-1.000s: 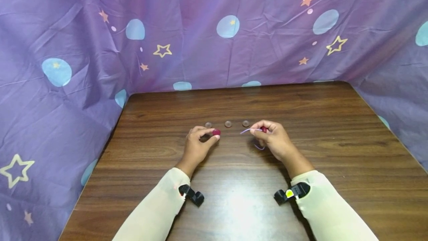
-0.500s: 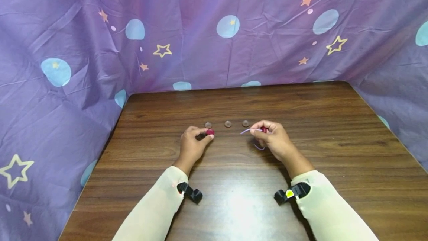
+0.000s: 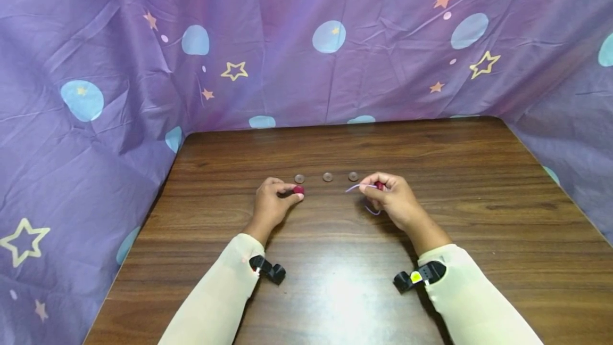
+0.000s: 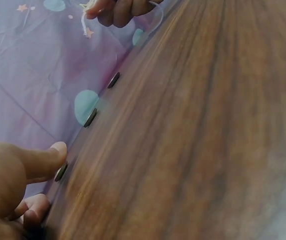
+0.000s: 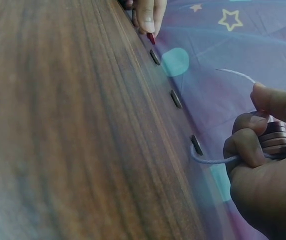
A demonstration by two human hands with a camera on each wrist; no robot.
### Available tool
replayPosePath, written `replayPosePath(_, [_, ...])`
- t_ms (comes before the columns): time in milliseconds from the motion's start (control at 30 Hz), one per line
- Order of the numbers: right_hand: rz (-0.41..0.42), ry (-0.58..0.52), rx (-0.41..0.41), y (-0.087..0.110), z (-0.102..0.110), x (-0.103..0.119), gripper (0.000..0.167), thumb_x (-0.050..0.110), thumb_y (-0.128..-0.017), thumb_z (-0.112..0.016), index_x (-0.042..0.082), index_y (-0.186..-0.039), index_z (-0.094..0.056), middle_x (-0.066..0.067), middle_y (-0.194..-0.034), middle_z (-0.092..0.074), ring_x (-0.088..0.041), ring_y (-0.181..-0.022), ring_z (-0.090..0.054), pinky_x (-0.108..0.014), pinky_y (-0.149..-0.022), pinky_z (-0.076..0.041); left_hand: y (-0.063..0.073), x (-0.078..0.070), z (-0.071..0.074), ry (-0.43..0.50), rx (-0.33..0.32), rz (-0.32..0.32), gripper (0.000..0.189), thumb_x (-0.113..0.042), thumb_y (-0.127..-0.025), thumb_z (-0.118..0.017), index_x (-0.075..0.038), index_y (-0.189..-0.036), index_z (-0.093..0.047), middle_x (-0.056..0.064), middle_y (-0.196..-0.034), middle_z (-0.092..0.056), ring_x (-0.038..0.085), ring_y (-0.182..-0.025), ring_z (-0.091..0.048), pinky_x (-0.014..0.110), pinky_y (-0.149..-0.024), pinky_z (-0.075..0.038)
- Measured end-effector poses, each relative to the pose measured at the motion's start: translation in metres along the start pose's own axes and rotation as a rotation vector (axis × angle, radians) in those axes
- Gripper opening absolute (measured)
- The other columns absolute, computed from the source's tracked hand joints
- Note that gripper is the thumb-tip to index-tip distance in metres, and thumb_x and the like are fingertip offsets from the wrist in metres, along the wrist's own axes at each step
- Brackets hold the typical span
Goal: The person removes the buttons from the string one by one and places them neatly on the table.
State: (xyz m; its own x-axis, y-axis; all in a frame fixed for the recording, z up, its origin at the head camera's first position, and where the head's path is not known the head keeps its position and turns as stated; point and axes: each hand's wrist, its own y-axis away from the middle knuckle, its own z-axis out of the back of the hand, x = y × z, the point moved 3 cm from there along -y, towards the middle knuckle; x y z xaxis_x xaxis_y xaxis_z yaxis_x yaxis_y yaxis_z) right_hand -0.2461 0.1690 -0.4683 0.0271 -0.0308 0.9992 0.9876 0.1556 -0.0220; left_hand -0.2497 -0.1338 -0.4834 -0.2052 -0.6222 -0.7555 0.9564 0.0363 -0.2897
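Observation:
Between thumb and fingers, my left hand (image 3: 272, 204) pinches a red button (image 3: 299, 190) close over the table. Just behind it lies a brown, disc-like button (image 3: 299, 179), with a middle one (image 3: 328, 177) and a right one (image 3: 353, 176) in a row. My right hand (image 3: 395, 201) holds a light purple string (image 3: 354, 187), one end poking out past thumb and index finger. Curled fingers also keep a small stack of buttons (image 5: 275, 139) in that palm, partly hidden. A loop of the string hangs below the hand in the right wrist view.
The wood-grain table (image 3: 345, 260) stretches under both arms. A purple cloth (image 3: 287, 41) with stars and planets hangs behind it and at the sides. Black wrist cameras sit on the left sleeve (image 3: 210, 292) and the right sleeve (image 3: 479, 297).
My left hand has moved left with the red button, stopping in front of the leftmost brown button. The right hand keeps its place and its hold.

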Motion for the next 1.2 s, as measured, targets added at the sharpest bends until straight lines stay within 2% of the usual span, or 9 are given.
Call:
replayPosePath(300, [-0.006,-0.045,0.002,0.0009,-0.0001,-0.0005,0.029,-0.003,-0.100,-0.070,0.021,-0.086,-0.075,0.011,-0.066,-0.056,-0.005,-0.055,-0.047,-0.019,-0.051,-0.039,0.0005,0.0004,-0.0018,-0.041,0.047,0.005,0.031,-0.020,-0.078,-0.099,-0.008,-0.104,-0.088,0.017,-0.112,-0.072,0.036,-0.107,-0.068,0.051,-0.102,-0.053])
replayPosePath(433, [-0.013,-0.099,0.002,0.0021,0.0002,0.0000,0.026,-0.006,-0.099,-0.069,0.018,-0.092,-0.077,0.011,-0.069,-0.057,-0.004,-0.056,-0.047,-0.018,-0.051,-0.038,0.0012,-0.0001,-0.0026,-0.048,0.055,-0.004,0.031,-0.019,-0.077,-0.100,-0.007,-0.103,-0.088,0.017,-0.110,-0.071,0.036,-0.106,-0.067,0.051,-0.101,-0.052])
replayPosePath(633, [0.004,-0.193,0.047,0.0031,0.0002,0.0019,0.034,-0.012,-0.098,-0.053,0.011,-0.106,-0.076,0.007,-0.079,-0.059,-0.005,-0.063,-0.048,-0.016,-0.054,-0.036,0.0003,-0.0027,-0.0019,-0.064,0.052,-0.027,0.030,-0.018,-0.078,-0.099,-0.006,-0.103,-0.088,0.016,-0.108,-0.070,0.034,-0.104,-0.066,0.051,-0.099,-0.053])
replayPosePath(833, [0.023,-0.235,0.105,0.0024,-0.0017,0.0017,0.046,-0.016,-0.094,-0.043,0.008,-0.115,-0.075,0.003,-0.086,-0.058,-0.006,-0.071,-0.047,-0.019,-0.060,-0.036,-0.0015,-0.0046,-0.0011,-0.048,0.060,-0.044,0.030,-0.014,-0.078,-0.098,-0.004,-0.104,-0.087,0.016,-0.108,-0.068,0.033,-0.103,-0.065,0.051,-0.098,-0.053])
replayPosePath(1067, [0.026,-0.196,0.110,0.0007,-0.0028,0.0003,0.039,-0.011,-0.104,-0.050,0.011,-0.128,-0.071,0.006,-0.091,-0.053,-0.006,-0.072,-0.045,-0.018,-0.061,-0.036,-0.0006,-0.0037,0.0002,-0.030,0.065,-0.028,0.031,-0.013,-0.078,-0.097,-0.003,-0.105,-0.087,0.016,-0.110,-0.067,0.034,-0.106,-0.065,0.051,-0.099,-0.053])
replayPosePath(1200, [0.018,-0.190,0.107,0.0004,-0.0033,-0.0003,0.037,-0.008,-0.107,-0.053,0.018,-0.126,-0.071,0.007,-0.088,-0.051,-0.004,-0.069,-0.044,-0.018,-0.059,-0.035,0.0000,-0.0046,0.0006,-0.021,0.066,-0.020,0.031,-0.012,-0.078,-0.097,-0.002,-0.106,-0.087,0.016,-0.111,-0.067,0.034,-0.107,-0.065,0.051,-0.101,-0.053])
